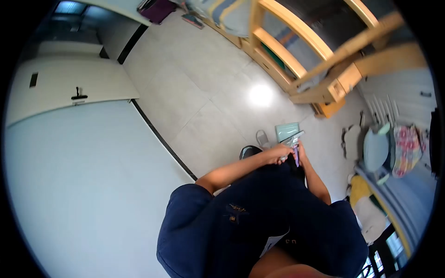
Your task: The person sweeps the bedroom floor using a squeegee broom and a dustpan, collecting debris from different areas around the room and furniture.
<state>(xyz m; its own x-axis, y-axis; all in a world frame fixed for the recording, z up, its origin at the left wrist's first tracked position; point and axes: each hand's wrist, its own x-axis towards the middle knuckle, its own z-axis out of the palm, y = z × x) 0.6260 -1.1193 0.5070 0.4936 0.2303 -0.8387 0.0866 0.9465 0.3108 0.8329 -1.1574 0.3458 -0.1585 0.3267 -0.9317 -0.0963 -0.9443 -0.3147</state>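
My left hand (277,154) is closed around a grey, T-shaped tool with a long flat head (295,137), whose exact kind I cannot make out. Close beside it, my right hand (302,154) holds a thin purple object (296,156). The two held things nearly touch, and the fingers partly hide both. Just beyond the hands, a glossy pale green square object (287,131) is on the floor. A grey slipper (262,139) lies to its left, near a dark shoe (250,151).
A light blue door panel (92,185) fills the left side. Ahead lies grey tiled floor (194,102). A wooden bunk bed with a ladder (296,51) stands at upper right. On the right are a pale blue chair (376,149) and a patterned cloth (408,150). A purple suitcase (156,10) is far back.
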